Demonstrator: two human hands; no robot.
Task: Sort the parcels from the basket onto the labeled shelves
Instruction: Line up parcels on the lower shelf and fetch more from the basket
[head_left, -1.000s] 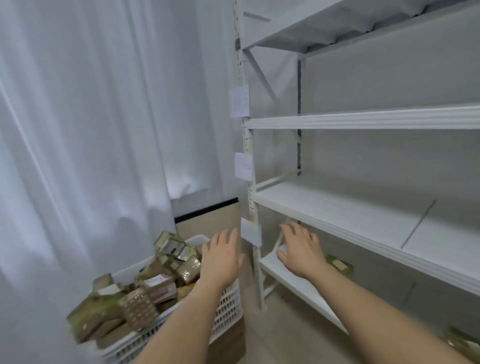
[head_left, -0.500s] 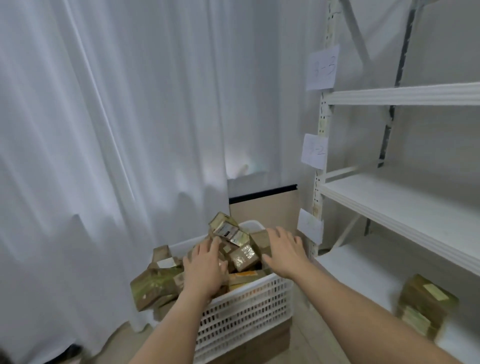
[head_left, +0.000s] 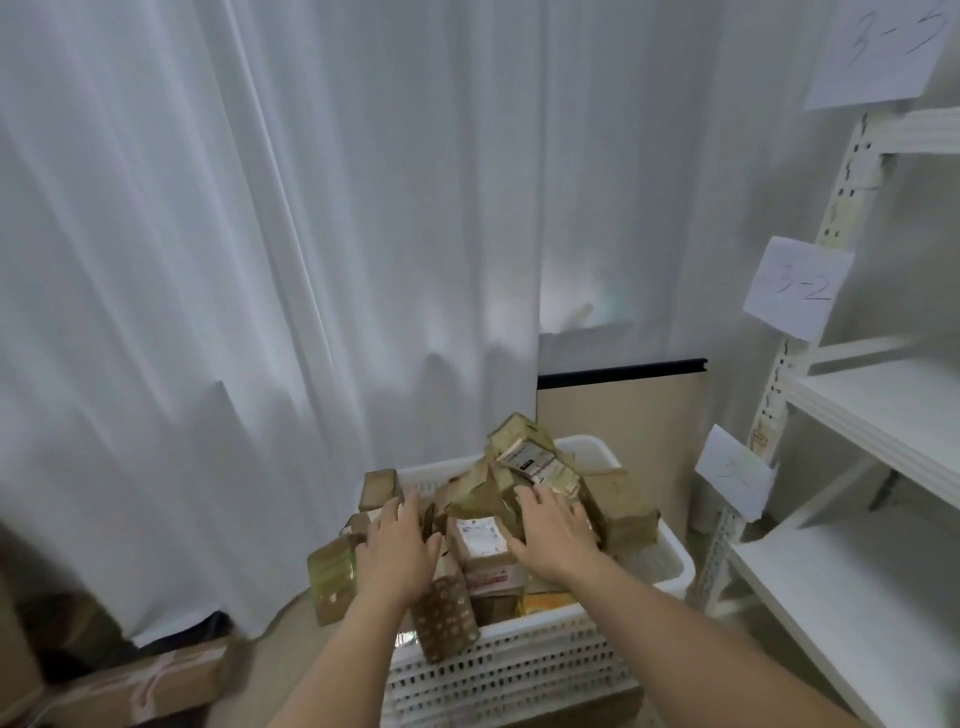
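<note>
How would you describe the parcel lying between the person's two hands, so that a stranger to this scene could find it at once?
Start at the white perforated plastic basket heaped with brown parcels, in front of the white curtain. In the heap, look between the left hand and the right hand. There lies a brown cardboard parcel whose upturned face carries a white printed label, which its plain brown neighbours lack.

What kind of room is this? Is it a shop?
Probably a small parcel sorting or storage room, not a shop. A white basket is heaped with taped parcels, and the white shelves beside it carry handwritten paper labels like 3-2.
</note>
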